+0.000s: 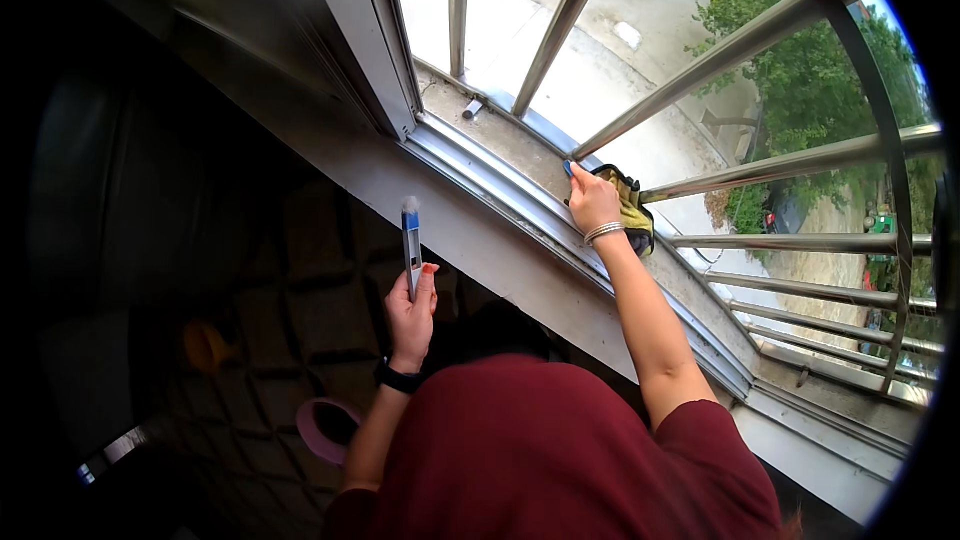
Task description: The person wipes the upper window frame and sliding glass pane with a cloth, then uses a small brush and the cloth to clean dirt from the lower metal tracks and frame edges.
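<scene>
My left hand (411,318) grips the pale handle of a small cleaning brush (411,236) with a blue collar. Its whitish bristles point up, above the inner edge of the windowsill (480,262). Reaching across the aluminium sliding-window track (517,210), my right hand (595,202) pinches a small blue piece (568,168); most of that piece is hidden by the fingers. Beside and partly under the right hand, a yellow fabric item with black edging (636,219) lies on the outer ledge (487,131). Whether it is a pouch or a glove is unclear.
Metal security bars (562,22) stand along the ledge's outer side. A short metal tube (472,108) sits near the window frame (367,37). Below, on the dark floor, are a pink-rimmed object (309,431) and a yellow object (206,345).
</scene>
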The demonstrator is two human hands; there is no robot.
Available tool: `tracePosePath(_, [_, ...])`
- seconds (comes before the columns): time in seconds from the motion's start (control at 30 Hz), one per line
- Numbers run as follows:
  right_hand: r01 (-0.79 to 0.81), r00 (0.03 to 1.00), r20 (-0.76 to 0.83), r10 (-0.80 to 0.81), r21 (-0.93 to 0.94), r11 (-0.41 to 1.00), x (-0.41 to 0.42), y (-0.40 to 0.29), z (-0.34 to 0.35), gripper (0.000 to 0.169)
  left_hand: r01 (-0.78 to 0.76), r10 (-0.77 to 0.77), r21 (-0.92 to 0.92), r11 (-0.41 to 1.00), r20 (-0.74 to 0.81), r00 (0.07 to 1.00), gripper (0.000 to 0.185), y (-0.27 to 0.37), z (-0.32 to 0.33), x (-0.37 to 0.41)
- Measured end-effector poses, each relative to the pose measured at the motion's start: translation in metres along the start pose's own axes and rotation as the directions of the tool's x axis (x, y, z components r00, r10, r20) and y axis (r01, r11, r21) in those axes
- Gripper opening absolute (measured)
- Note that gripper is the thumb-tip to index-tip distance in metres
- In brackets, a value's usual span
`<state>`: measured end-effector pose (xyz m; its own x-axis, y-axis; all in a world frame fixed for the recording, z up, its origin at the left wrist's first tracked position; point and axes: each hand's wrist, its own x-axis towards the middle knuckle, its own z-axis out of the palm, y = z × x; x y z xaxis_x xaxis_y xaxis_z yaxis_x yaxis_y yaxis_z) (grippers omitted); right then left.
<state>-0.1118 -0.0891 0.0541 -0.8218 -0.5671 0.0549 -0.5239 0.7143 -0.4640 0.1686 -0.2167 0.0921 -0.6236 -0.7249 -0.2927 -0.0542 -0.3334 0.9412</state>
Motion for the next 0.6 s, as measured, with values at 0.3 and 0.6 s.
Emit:
tracePosePath(0.3, [0.016, 0.999, -0.032, -0.02, -0.101, 0.995, 0.004, 0.005, 0.01, 0.029, 0.088, -0.088, 0.024, 0.996, 0.018, 0.996, 0.021, -0.004, 0.005, 0.003])
tracePosePath(0.6, [0.143, 0.985, -0.015, -0.172, -0.481, 0.865, -0.002, 0.004, 0.005, 0.056, 0.076, -0.077, 0.038, 0.996, 0.043, 0.996, 0.02, -0.002, 0.011, 0.009])
